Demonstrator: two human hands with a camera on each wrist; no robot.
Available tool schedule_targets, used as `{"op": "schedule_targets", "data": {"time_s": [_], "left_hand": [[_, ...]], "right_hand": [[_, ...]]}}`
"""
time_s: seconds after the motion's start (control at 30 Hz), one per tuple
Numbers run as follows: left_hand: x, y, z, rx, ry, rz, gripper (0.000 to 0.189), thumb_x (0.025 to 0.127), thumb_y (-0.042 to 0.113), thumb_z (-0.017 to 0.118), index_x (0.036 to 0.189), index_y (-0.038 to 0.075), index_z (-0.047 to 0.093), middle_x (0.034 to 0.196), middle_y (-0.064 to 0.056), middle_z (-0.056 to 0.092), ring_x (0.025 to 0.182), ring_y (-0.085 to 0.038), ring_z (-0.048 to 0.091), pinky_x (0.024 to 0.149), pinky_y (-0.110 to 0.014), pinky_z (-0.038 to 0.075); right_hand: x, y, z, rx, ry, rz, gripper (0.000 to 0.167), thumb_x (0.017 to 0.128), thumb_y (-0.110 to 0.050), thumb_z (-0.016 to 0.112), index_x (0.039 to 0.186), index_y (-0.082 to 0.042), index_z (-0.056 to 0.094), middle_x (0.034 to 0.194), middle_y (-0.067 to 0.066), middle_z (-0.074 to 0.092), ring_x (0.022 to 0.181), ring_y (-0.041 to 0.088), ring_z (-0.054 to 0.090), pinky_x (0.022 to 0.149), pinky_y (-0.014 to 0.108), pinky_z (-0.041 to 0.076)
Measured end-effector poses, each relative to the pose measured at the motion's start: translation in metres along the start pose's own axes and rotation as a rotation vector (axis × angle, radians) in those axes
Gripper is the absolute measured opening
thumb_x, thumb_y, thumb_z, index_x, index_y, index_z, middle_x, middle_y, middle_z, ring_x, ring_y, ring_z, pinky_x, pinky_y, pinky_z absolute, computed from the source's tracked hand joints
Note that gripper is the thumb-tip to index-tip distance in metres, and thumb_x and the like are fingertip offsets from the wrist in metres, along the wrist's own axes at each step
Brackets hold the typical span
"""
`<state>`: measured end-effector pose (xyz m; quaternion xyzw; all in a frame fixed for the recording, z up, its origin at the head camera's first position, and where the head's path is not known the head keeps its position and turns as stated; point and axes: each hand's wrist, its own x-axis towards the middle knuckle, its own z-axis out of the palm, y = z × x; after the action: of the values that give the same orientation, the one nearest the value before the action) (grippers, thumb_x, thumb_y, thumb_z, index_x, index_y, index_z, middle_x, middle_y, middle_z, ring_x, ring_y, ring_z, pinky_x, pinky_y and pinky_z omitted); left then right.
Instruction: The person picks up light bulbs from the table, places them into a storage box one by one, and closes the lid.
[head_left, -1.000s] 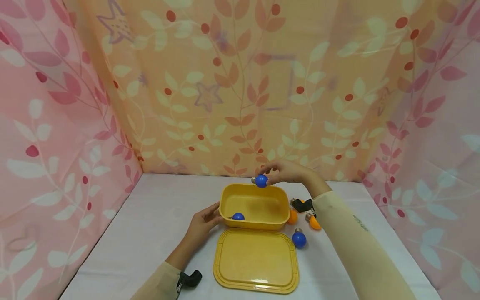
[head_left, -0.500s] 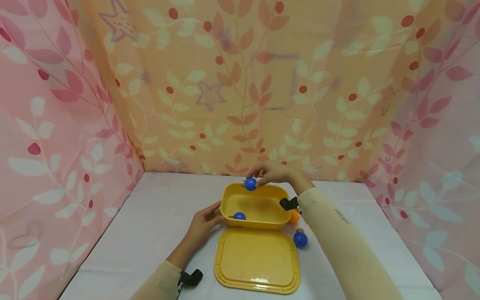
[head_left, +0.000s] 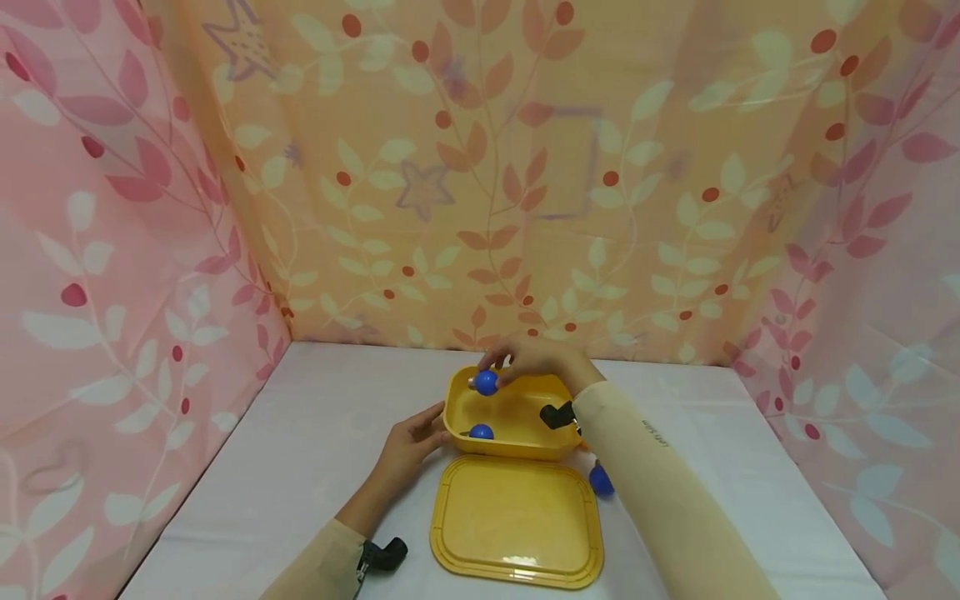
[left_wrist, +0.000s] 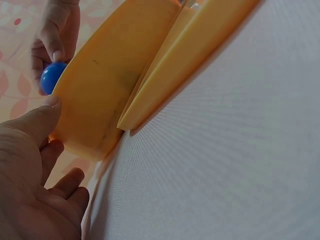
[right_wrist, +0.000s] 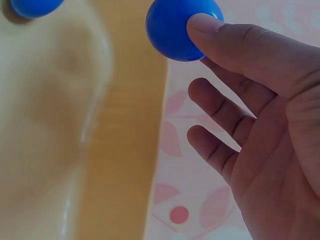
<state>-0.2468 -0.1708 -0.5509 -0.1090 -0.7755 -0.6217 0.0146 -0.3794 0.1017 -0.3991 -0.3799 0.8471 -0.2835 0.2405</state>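
Leaf-printed orange fabric backdrop (head_left: pixel 375 125) is seen behind white table (head_left: pixel 262 458). By right hand (head_left: pixel 534 357), round blue bulb with metal base (head_left: pixel 486 383) is pinched over yellow plastic box (head_left: pixel 517 451); left end is touched by relaxed left hand (head_left: pixel 407 437). Second blue bulb (head_left: pixel 482 432) is contained inside; flat yellow lid (head_left: pixel 517 521) is laid in front.

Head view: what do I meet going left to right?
Pink floral left cloth → bare left hand → glossy blue round bulb with metal base → bare right hand pinching it → another blue round bulb → pink floral right cloth.
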Motion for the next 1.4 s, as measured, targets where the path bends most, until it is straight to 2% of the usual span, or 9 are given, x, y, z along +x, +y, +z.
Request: {"op": "schedule_targets", "data": {"time_s": [0.13, 0.3, 0.5, 0.73, 0.83, 1.1, 1.4], "left_hand": [[0.001, 0.000, 0.000, -0.008, 0.002, 0.005, 0.060, 0.092, 0.033, 0.078, 0.147, 0.022, 0.058, 0.149, 0.002, 0.057, 0.140, -0.023, 0.053, 0.114, -0.049, 0.044], [0.001, 0.001, -0.001, -0.004, 0.004, 0.013, 0.058, 0.092, 0.033, 0.078, 0.146, 0.024, 0.059, 0.148, 0.002, 0.059, 0.139, -0.024, 0.053, 0.114, -0.051, 0.044], [0.001, 0.001, -0.001, -0.004, 0.003, 0.009, 0.058, 0.092, 0.035, 0.078, 0.146, 0.027, 0.059, 0.148, 0.002, 0.058, 0.140, -0.025, 0.052, 0.115, -0.051, 0.043], [0.000, 0.002, 0.000, 0.001, 0.007, 0.008, 0.057, 0.093, 0.031, 0.077, 0.147, 0.025, 0.058, 0.148, 0.000, 0.059, 0.139, -0.025, 0.053, 0.114, -0.051, 0.043], [0.001, 0.004, 0.000, 0.003, 0.008, 0.010, 0.056, 0.094, 0.028, 0.077, 0.147, 0.025, 0.059, 0.148, 0.000, 0.059, 0.139, -0.025, 0.054, 0.114, -0.051, 0.043], [-0.001, 0.004, 0.001, 0.005, 0.011, 0.010, 0.057, 0.094, 0.026, 0.077, 0.147, 0.023, 0.058, 0.149, -0.001, 0.057, 0.140, -0.028, 0.052, 0.115, -0.052, 0.042], [0.001, 0.002, 0.001, 0.016, 0.013, 0.021, 0.057, 0.093, 0.028, 0.078, 0.147, 0.023, 0.059, 0.148, 0.001, 0.058, 0.140, -0.025, 0.052, 0.116, -0.051, 0.041]], "right_hand": [[0.007, 0.005, 0.010, -0.023, -0.001, -0.025, 0.034, 0.092, -0.018, 0.078, 0.125, -0.025, 0.074, 0.122, -0.009, 0.067, 0.120, 0.027, 0.058, 0.103, 0.039, 0.051], [0.014, 0.008, 0.021, -0.020, -0.016, -0.005, 0.032, 0.091, -0.021, 0.080, 0.122, -0.028, 0.075, 0.121, -0.007, 0.066, 0.119, 0.031, 0.057, 0.099, 0.037, 0.051], [0.022, 0.013, 0.032, -0.014, -0.050, -0.043, 0.035, 0.090, -0.016, 0.079, 0.124, -0.023, 0.074, 0.118, -0.009, 0.070, 0.117, 0.033, 0.060, 0.097, 0.033, 0.052], [0.027, 0.011, 0.040, -0.012, -0.077, -0.024, 0.037, 0.090, -0.008, 0.077, 0.126, -0.017, 0.074, 0.119, -0.008, 0.069, 0.116, 0.031, 0.060, 0.095, 0.034, 0.053], [0.031, 0.011, 0.043, -0.034, -0.086, -0.020, 0.038, 0.089, -0.006, 0.077, 0.126, -0.016, 0.074, 0.119, -0.007, 0.069, 0.117, 0.031, 0.060, 0.096, 0.034, 0.053], [0.039, 0.010, 0.049, -0.078, -0.126, 0.004, 0.039, 0.090, -0.008, 0.076, 0.128, -0.016, 0.073, 0.120, -0.011, 0.069, 0.117, 0.021, 0.059, 0.102, 0.034, 0.051], [0.040, 0.006, 0.049, -0.087, -0.117, 0.013, 0.038, 0.091, -0.009, 0.076, 0.128, -0.013, 0.072, 0.127, -0.003, 0.070, 0.120, 0.025, 0.059, 0.105, 0.038, 0.050]]}}
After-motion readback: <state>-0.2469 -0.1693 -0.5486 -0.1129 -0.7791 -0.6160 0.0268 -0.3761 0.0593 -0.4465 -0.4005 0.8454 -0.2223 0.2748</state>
